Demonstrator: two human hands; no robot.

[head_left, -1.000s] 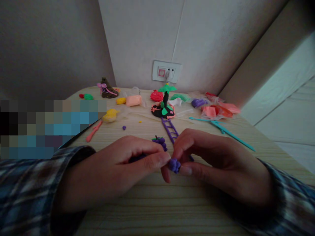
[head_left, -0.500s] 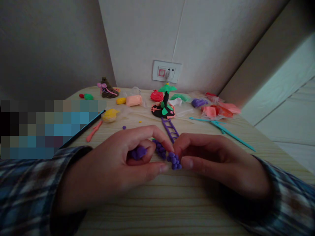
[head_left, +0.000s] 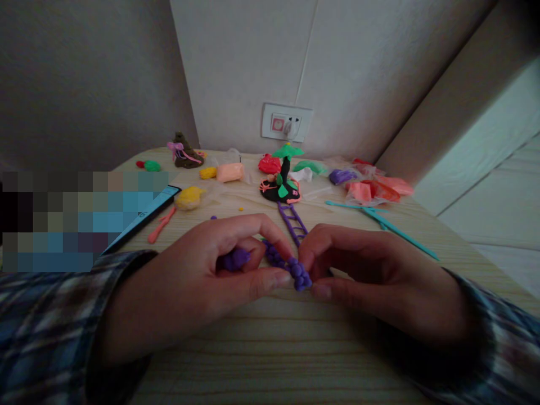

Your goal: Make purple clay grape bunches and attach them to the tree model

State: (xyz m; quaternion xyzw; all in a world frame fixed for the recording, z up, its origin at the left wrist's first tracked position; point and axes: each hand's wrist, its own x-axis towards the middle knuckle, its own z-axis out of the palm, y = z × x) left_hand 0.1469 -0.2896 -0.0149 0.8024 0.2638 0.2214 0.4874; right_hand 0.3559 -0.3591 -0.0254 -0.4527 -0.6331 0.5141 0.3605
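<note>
Purple lump (head_left: 236, 259) only partly visible inside the curled left hand (head_left: 202, 281).

Purple cluster (head_left: 298, 274), seemingly matt clay.

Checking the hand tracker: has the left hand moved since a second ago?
Yes, the left hand has shifted slightly up the picture against the small purple ball on the table: earlier a gap showed between them, now it partly covers the ball.
</note>
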